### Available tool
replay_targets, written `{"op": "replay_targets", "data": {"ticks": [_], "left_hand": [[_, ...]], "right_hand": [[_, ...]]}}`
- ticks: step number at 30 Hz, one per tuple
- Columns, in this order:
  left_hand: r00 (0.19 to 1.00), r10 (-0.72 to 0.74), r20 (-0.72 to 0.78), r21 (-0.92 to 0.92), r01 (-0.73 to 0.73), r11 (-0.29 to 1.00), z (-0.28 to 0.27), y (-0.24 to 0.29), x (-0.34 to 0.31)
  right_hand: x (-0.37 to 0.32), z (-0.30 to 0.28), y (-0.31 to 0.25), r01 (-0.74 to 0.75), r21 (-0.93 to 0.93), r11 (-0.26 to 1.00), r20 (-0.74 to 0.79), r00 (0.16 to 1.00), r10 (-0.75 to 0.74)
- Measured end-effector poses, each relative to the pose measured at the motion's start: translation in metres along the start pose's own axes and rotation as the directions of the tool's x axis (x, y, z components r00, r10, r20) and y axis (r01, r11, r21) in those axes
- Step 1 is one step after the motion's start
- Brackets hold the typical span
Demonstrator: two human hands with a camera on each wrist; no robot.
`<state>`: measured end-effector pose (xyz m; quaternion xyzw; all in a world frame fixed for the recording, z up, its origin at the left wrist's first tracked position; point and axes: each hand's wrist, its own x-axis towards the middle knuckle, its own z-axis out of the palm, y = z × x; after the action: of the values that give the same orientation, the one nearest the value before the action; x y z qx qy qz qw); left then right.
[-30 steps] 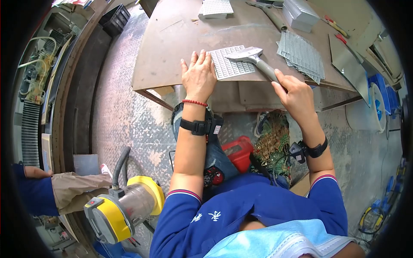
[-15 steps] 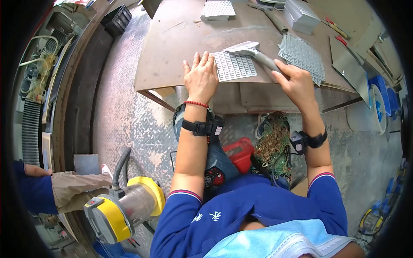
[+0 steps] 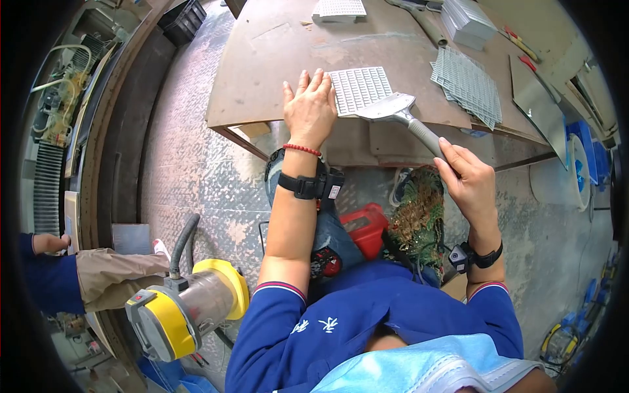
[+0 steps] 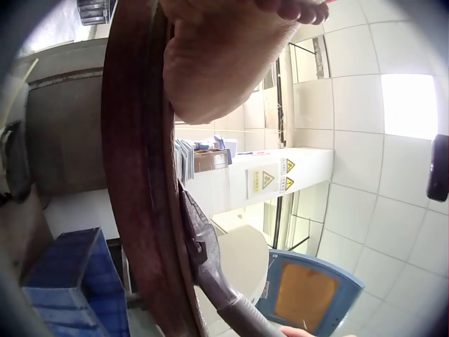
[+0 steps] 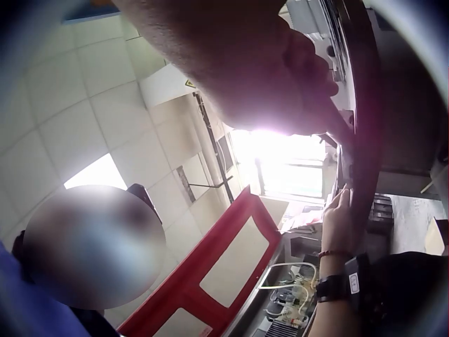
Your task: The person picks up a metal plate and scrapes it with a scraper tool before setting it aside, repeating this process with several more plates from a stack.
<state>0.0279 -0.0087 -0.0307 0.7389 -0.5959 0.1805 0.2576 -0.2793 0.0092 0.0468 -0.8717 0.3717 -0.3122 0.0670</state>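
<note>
Moved: My right hand [image 3: 470, 183] has drawn the scraper [image 3: 403, 114] back toward me. Half a second ago its blade sat at the far edge of the grid panel [image 3: 360, 88]; it is now at the panel's near right corner, by the front edge of the surface [image 3: 275, 59]. My left hand [image 3: 309, 108] has stayed put.
Left hand: Released and flat, fingers straight and close together, pressing on the left end of the grid panel. The left wrist view shows only the heel of the palm [image 4: 224, 56] on the surface edge [image 4: 137, 175].
Right hand: Grasping the scraper's grey handle, fingers curled round it. The hand is out past the front edge of the surface, above the floor.
Scraper: Wide metal blade pointing away from me and tilted, touching or just over the panel's corner; I cannot tell which. From the left wrist it shows as a dark blade against the surface edge [image 4: 210, 260].
Grid panel: White, lying flat near the front edge of the surface, between my two hands.
Farther on the surface: Loose grid panels [image 3: 468, 85] fanned out to the right, and one more panel [image 3: 339, 9] at the far edge.
On the floor: A red container [image 3: 363, 229] and a heap of circuit boards [image 3: 419, 216] by my knees, and a yellow vacuum [image 3: 177, 314] to my left.
</note>
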Motion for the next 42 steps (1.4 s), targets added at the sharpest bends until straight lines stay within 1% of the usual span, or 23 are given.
{"op": "replay_targets", "data": {"ticks": [3,12,18,24,30,33,39,42], "left_hand": [[1.000,0.000,0.005,0.008,0.000,1.000,0.000,0.000,0.000],[1.000,0.011,0.023,0.007,-0.011,1.000,-0.001,0.000,0.001],[0.999,-0.003,0.034,-0.009,0.004,1.000,-0.003,0.002,0.002],[0.999,-0.009,0.036,0.009,0.009,1.000,-0.002,0.002,0.001],[1.000,0.002,0.030,0.037,-0.003,0.999,-0.002,0.002,0.002],[1.000,-0.006,0.018,0.026,0.006,1.000,-0.002,0.003,0.001],[0.999,0.001,0.032,0.015,-0.001,1.000,-0.004,0.003,0.001],[1.000,-0.011,0.025,-0.004,0.012,1.000,-0.003,0.003,0.001]], "right_hand": [[0.006,-0.001,-0.003,0.008,-0.048,0.999,0.018,1.000,-0.007],[0.026,0.016,0.000,-0.003,-0.072,0.997,0.030,1.000,0.006],[0.044,0.027,0.006,0.040,-0.120,0.992,0.009,0.999,-0.040],[0.043,0.029,0.011,0.059,-0.121,0.991,0.017,0.998,-0.057],[0.029,0.019,0.004,0.011,-0.075,0.997,0.009,1.000,-0.011],[0.035,0.019,0.000,0.011,-0.121,0.993,0.022,1.000,-0.009],[0.058,0.036,0.014,0.075,-0.143,0.987,0.008,0.997,-0.074],[0.054,0.034,0.012,0.071,-0.135,0.988,0.017,0.997,-0.070]]}}
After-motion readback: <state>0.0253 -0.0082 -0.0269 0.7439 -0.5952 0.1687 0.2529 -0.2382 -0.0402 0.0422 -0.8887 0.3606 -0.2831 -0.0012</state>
